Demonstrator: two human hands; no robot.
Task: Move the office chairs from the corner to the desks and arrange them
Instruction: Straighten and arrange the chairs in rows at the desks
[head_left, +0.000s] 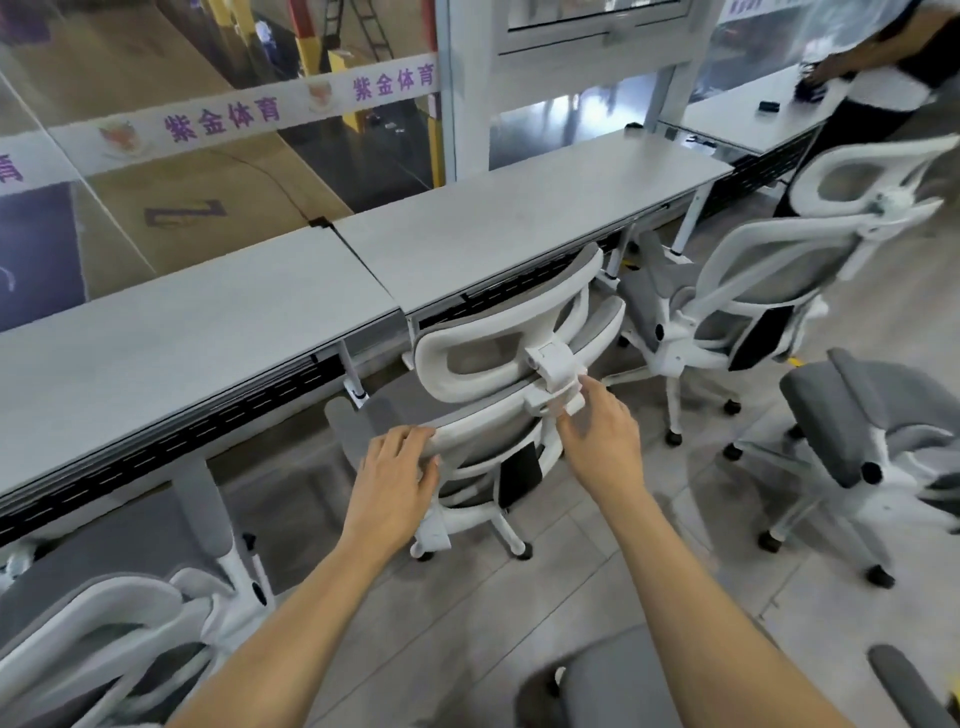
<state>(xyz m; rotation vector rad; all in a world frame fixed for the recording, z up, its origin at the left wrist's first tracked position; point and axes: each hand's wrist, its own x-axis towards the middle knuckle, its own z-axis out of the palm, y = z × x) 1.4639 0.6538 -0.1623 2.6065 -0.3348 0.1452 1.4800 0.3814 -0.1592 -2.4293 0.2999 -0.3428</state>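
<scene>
now the left hand (397, 470) curls over the backrest rim of the white-framed grey mesh office chair (511, 395), right hand (602, 434) half-open at its headrest bracket; chair faces the long pale grey desk's (519, 228) front edge, likely needing a push under.

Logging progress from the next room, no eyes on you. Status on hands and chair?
Left hand gripping chair backrest rim. Right hand at headrest bracket, grip unclear. Chair facing desk, seat part under. Nothing blocking.

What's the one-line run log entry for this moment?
step: push chair to desk | left hand: on backrest rim | right hand: at headrest bracket, grip unclear | seat: partly under desk
</scene>
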